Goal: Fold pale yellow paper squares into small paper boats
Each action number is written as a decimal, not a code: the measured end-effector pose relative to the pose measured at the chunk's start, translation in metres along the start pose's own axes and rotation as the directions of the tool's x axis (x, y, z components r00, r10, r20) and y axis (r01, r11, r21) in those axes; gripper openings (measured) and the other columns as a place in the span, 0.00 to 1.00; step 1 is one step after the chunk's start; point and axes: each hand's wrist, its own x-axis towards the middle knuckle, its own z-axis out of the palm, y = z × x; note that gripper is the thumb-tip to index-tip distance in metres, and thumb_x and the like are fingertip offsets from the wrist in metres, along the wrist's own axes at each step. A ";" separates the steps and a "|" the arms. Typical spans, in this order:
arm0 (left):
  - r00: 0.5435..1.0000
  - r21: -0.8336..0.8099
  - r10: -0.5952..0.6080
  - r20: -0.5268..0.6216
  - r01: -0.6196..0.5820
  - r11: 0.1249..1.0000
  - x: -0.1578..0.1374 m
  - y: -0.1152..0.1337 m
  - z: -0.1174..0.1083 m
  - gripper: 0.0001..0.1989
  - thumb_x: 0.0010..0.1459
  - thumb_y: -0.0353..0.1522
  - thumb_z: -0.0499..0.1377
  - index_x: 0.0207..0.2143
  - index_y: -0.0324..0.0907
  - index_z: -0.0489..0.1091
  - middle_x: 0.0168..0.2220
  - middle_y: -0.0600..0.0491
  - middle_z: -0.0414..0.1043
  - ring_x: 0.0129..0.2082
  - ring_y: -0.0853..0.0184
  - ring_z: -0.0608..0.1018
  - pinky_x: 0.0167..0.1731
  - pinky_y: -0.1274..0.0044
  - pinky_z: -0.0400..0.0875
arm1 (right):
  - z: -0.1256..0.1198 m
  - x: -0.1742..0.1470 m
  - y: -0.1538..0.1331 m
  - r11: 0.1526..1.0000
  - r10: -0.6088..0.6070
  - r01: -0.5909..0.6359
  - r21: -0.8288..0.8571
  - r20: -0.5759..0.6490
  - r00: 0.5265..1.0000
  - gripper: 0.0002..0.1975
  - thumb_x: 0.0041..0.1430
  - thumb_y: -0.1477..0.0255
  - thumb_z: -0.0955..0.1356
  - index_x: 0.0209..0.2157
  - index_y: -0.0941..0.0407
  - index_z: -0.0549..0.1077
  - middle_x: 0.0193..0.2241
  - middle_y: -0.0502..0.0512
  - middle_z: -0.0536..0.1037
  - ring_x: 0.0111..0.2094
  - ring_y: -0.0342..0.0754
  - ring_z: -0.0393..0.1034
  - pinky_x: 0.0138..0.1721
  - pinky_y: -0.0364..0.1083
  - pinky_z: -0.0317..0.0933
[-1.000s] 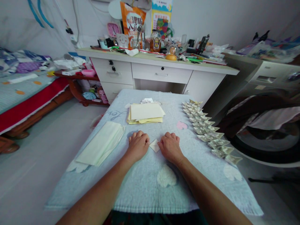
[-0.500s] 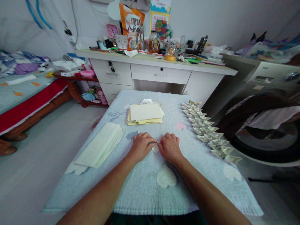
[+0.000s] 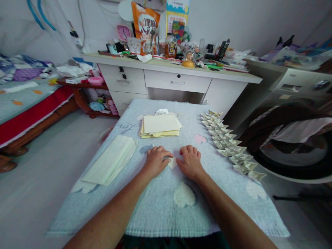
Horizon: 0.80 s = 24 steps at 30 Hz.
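A small folded piece of pale paper (image 3: 172, 163) lies on the cloth between my hands, one corner pointing towards me. My left hand (image 3: 157, 160) holds its left side, with thumb and forefinger at the paper's edge. Just right of the paper, my right hand (image 3: 191, 160) rests on the cloth, its thumb apart from the curved fingers and its thumb tip by the paper's right corner. Fingers partly cover the paper's upper edge. Beyond the hands sits a stack of cream and yellow paper sheets (image 3: 163, 123).
Long pale green folded sheets (image 3: 111, 160) lie at the left. Rows of folded paper boats (image 3: 225, 137) line the right edge of the cloth-covered table (image 3: 160, 214). White crumpled tissue (image 3: 162, 111) sits behind the stack. A cluttered desk (image 3: 178, 83) stands beyond, a washing machine (image 3: 293, 86) at right.
My right hand has moved slightly right, its thumb drawing away from the left hand. More of the folded paper shows between them. My left hand stays at the paper.
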 end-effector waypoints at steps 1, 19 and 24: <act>1.000 0.001 0.000 0.002 0.000 1.000 0.000 0.000 0.000 0.11 0.55 0.33 0.59 0.40 0.54 0.76 0.38 0.53 0.70 0.43 0.60 0.70 0.42 0.68 0.57 | -0.001 0.000 0.003 1.000 0.004 -0.004 0.004 0.002 1.000 0.13 0.57 0.65 0.66 0.42 0.54 0.66 0.44 0.59 0.66 0.44 0.55 0.57 0.43 0.51 0.49; 0.996 -0.092 0.043 -0.083 -0.051 0.994 -0.001 -0.001 0.001 0.11 0.52 0.31 0.61 0.40 0.45 0.73 0.41 0.52 0.71 0.44 0.60 0.69 0.45 0.69 0.60 | 0.005 0.001 0.003 0.960 -0.204 0.211 0.186 -0.058 0.977 0.06 0.56 0.70 0.68 0.35 0.55 0.68 0.39 0.55 0.67 0.42 0.52 0.57 0.44 0.51 0.51; 0.999 -0.440 -0.002 -0.039 -0.016 0.898 -0.001 0.001 -0.001 0.05 0.53 0.33 0.60 0.32 0.41 0.71 0.25 0.57 0.66 0.26 0.70 0.68 0.28 0.79 0.61 | 0.004 0.000 0.006 0.878 -0.265 0.303 0.371 -0.153 0.952 0.05 0.57 0.71 0.67 0.35 0.55 0.67 0.37 0.54 0.67 0.41 0.51 0.59 0.43 0.49 0.52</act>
